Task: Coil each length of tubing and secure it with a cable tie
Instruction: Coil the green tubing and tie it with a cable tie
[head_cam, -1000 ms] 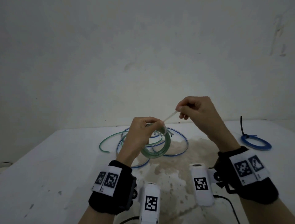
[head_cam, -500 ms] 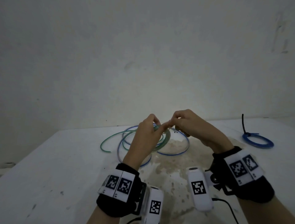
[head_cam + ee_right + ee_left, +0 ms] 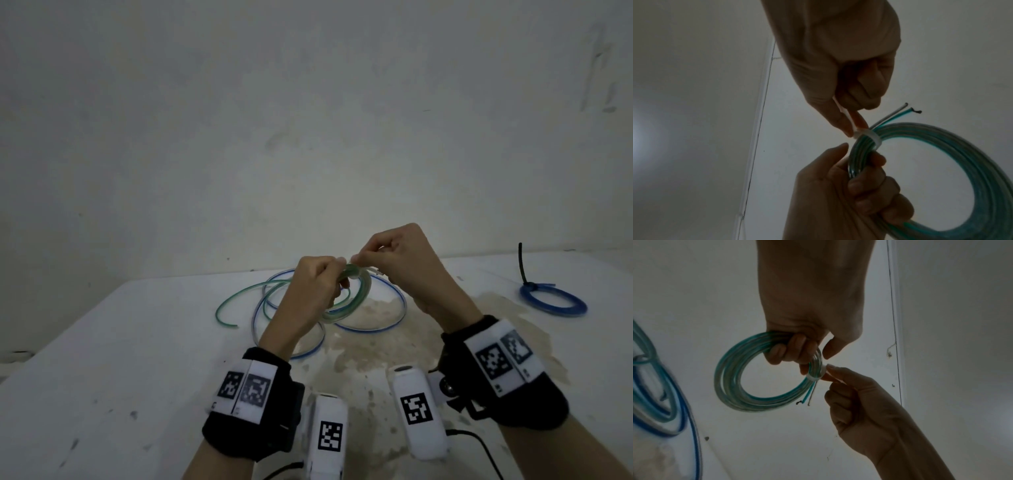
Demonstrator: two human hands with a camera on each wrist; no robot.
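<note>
My left hand (image 3: 337,272) grips a coil of green tubing (image 3: 354,298) above the table, fingers curled round the bundle (image 3: 865,172). A white cable tie (image 3: 869,138) is looped round the coil just beyond those fingers; two tube ends (image 3: 898,112) stick out past it. My right hand (image 3: 358,257) pinches the tie's tail between thumb and forefinger (image 3: 851,125), right at the loop. In the left wrist view the coil (image 3: 731,374) hangs from my left hand (image 3: 795,352), with the tie (image 3: 816,377) at its right side and my right hand (image 3: 829,373) on it.
Loose green tubing (image 3: 239,298) and loose blue tubing (image 3: 387,308) lie tangled on the white table (image 3: 120,359) under my hands. At the far right lies a blue coil (image 3: 553,301) bound with a black cable tie (image 3: 522,263). A stained patch covers the table's middle.
A second ago my right hand held the tie's tail stretched up and to the right of the coil. It has come back in and now pinches the tail close against the loop.
</note>
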